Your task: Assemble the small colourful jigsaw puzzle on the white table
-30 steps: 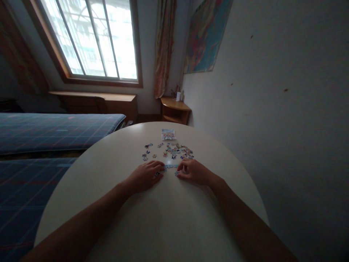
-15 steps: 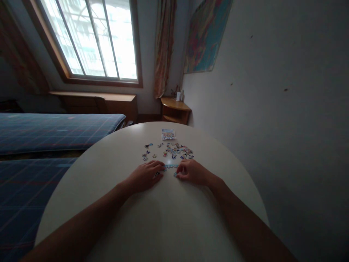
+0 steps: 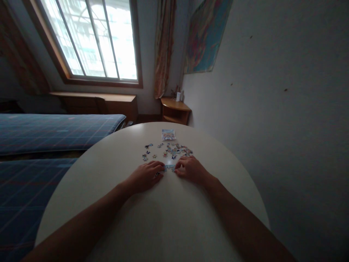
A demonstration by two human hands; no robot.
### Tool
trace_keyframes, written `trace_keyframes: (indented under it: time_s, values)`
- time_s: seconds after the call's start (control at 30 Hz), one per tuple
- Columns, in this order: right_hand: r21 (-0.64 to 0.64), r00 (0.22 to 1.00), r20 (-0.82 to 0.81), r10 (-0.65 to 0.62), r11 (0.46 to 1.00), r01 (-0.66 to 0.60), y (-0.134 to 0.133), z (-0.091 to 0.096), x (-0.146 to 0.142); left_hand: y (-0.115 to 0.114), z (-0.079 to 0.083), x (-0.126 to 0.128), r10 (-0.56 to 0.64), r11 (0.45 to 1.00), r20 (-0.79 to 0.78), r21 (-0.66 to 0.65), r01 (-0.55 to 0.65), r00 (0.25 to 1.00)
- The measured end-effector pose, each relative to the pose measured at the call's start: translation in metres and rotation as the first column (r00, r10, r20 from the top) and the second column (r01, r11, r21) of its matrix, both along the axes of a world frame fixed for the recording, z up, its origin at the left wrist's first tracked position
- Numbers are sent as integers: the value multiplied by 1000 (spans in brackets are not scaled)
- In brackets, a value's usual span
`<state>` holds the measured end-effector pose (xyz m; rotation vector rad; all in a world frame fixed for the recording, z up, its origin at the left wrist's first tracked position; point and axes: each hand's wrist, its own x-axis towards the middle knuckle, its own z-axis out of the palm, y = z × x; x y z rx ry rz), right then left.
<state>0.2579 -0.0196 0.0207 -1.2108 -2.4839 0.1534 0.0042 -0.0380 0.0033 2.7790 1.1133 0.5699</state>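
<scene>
A short strip of joined light-blue jigsaw puzzle pieces (image 3: 169,166) lies flat on the table in front of me. My left hand (image 3: 147,176) rests at the strip's left end, fingers bent and closed on it. A small dark patterned piece (image 3: 157,174) shows between that hand's thumb and fingers. At the right end, my right hand (image 3: 191,169) pinches a small bluish puzzle piece (image 3: 173,169) against the strip's lower edge. Its fingertips partly cover the piece, and whether it interlocks I cannot tell.
Loose puzzle pieces (image 3: 177,149) lie heaped just beyond my hands, with several more scattered to the left. A picture packet (image 3: 168,134) lies farther back on the round white table (image 3: 163,218). A wall (image 3: 259,127) runs along the right; a plaid mattress (image 3: 54,133) is left.
My right hand has moved slightly up and left, bringing its puzzle piece from below the strip to the strip's lower edge. My left hand has stayed in place.
</scene>
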Motion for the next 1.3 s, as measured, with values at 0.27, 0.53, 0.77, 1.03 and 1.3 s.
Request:
trace_keyframes:
  time_s: [0.27, 0.53, 0.77, 1.03, 1.3]
  values:
    - [42, 1000, -17, 11, 999, -10, 4, -6, 2, 0, 0, 1, -8, 1000, -2, 3, 8, 1000]
    - [70, 996, -45, 71, 995, -68, 2, -7, 2, 0, 2, 1, 0, 1000, -10, -3, 0, 1000]
    - [40, 995, -46, 85, 996, -83, 2, -5, 1, 0, 2, 2, 5, 1000, -5, -13, -5, 1000]
    - [23, 993, -71, 91, 996, -90, 3, -7, 1, -1, 3, 2, 3, 1000, -4, -19, -3, 1000]
    - [20, 995, -59, 78, 997, -77, 3, -7, 1, 0, 1, 2, 13, 1000, -15, -22, -13, 1000]
